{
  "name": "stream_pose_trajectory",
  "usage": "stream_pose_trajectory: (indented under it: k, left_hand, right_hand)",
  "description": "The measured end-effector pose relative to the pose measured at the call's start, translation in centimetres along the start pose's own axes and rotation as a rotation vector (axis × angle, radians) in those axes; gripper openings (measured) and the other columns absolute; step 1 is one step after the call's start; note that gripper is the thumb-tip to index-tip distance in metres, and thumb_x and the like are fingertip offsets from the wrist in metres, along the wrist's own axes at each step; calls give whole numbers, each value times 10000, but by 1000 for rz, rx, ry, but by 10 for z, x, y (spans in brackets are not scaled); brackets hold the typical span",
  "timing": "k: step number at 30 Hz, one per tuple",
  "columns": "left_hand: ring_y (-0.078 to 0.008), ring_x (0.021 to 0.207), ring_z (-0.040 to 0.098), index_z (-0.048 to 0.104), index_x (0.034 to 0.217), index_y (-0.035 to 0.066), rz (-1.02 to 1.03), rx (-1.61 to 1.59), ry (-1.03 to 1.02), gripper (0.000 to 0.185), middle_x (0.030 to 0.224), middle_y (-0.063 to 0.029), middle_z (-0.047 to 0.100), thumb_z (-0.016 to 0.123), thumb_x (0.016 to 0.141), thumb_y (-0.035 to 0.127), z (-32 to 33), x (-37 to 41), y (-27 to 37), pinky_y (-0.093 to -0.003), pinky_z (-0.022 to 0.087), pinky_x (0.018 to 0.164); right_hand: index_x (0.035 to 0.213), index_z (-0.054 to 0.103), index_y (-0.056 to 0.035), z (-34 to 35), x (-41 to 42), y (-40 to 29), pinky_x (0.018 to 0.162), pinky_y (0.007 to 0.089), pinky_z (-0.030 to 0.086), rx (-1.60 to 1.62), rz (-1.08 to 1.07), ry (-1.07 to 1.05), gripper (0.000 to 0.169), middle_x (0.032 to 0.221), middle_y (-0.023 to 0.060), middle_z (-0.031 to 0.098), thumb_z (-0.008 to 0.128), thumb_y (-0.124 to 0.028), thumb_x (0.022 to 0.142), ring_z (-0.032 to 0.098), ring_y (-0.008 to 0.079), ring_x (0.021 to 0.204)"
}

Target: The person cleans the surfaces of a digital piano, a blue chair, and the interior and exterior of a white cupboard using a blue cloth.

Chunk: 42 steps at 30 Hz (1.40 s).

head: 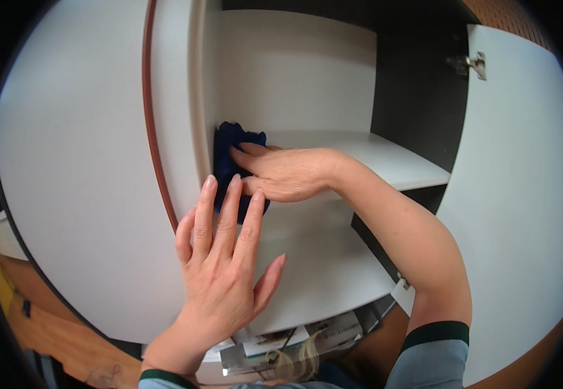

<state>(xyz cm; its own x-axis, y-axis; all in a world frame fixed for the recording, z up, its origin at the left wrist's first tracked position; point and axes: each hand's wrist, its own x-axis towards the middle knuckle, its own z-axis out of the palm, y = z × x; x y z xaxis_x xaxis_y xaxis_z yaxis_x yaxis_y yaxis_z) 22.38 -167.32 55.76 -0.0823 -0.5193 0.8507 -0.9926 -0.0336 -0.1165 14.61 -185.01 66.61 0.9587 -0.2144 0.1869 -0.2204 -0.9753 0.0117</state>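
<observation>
A dark blue cloth [228,146] lies bunched against the inner left side of an open white cabinet [296,73]. My right hand [291,175] reaches in from the right, wrist bent, and presses the cloth with its fingers; part of the cloth is hidden under it. Lower and to the left, my left hand [220,265] is spread, back upward, with its fingertips near the cloth's lower part and the cabinet's edge. It holds nothing. A white shelf [359,150] crosses the cabinet behind my right wrist.
An open white door [510,194] with a metal hinge [476,65] stands at the right. A large white panel [87,170] fills the left, beside a reddish-brown strip [152,121]. Below the cabinet is an open drawer [242,364] with printed papers. Wooden floor [72,345] shows at the lower left.
</observation>
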Motion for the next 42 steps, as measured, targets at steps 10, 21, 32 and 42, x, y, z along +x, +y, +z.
stream_pose_trajectory:
  k: [10, 21, 32, 42]
  left_hand:
    - [-258, 1423, 400, 530, 1379, 26, 199, 352, -122, 845, 1311, -101, 610, 833, 655, 340, 2, 14, -42, -520, 73, 1191]
    - [-174, 1341, 508, 572, 1378, 100, 232, 453, -51, 759, 1331, -48, 627, 775, 739, 456, 11, 10, -45, -484, 162, 1198]
    - [-206, 1359, 490, 567, 1387, 99, 204, 454, -52, 709, 1280, -80, 659, 757, 785, 421, 15, 6, -49, -473, 207, 1188]
    - [-321, 1318, 531, 578, 1281, -56, 226, 366, 75, 720, 1181, -175, 667, 782, 647, 217, 43, -2, -55, -458, 256, 1185]
  right_hand:
    - [1600, 182, -187, -20, 89, 99, 1157, 422, 325, -226, 128, -268, 641, 1588, 161, 344, 410, -385, 1034, 379, 352, 1426]
    - [1521, 418, -209, -47, 5, 247, 1039, 385, 445, -238, 630, -253, 531, 1416, 186, 554, 453, -113, 1000, 558, 345, 1252]
    - [1094, 752, -41, -58, -24, 296, 869, 400, 550, -727, 1089, -419, 361, 1149, 159, 713, 628, -152, 774, 685, 314, 1046]
    - [1311, 590, 65, -32, -45, 213, 1125, 411, 367, -271, 1035, -194, 780, 1440, 270, 493, 384, -611, 981, 468, 378, 1357]
